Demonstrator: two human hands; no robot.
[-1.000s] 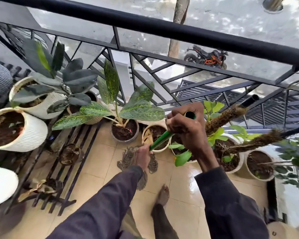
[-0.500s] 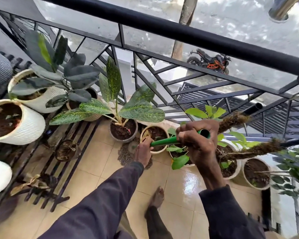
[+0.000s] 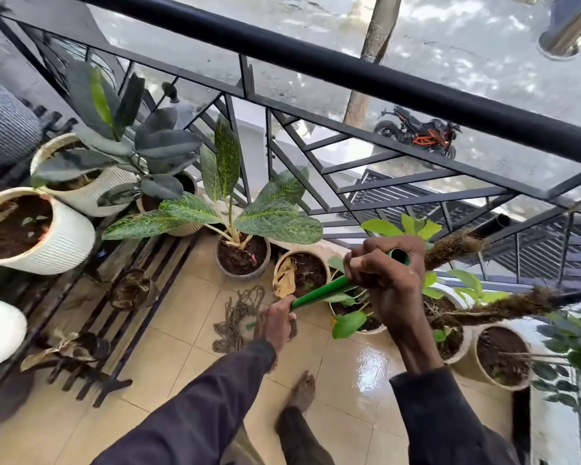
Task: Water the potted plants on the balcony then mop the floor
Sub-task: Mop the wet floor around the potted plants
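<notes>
I hold a mop with a green handle (image 3: pixel 319 293) in both hands. My right hand (image 3: pixel 388 283) grips the top end of the handle. My left hand (image 3: pixel 277 322) grips it lower down. The brown string mop head (image 3: pixel 239 317) lies on the beige tiled floor (image 3: pixel 182 350) just in front of the row of pots. A variegated-leaf plant in a grey pot (image 3: pixel 242 260) stands directly behind the mop head. The tiles to the right (image 3: pixel 369 367) shine wet.
Ribbed white pots (image 3: pixel 67 239) stand on a black slatted rack (image 3: pixel 121 323) at left. More pots (image 3: pixel 500 357) with coir poles line the black railing (image 3: pixel 349 72) at right. My bare foot (image 3: pixel 302 391) rests on the tiles below the mop.
My right hand has dropped lower and swung right with the handle's top end, so the handle lies flatter. The mop head has shifted slightly on the tiles.
</notes>
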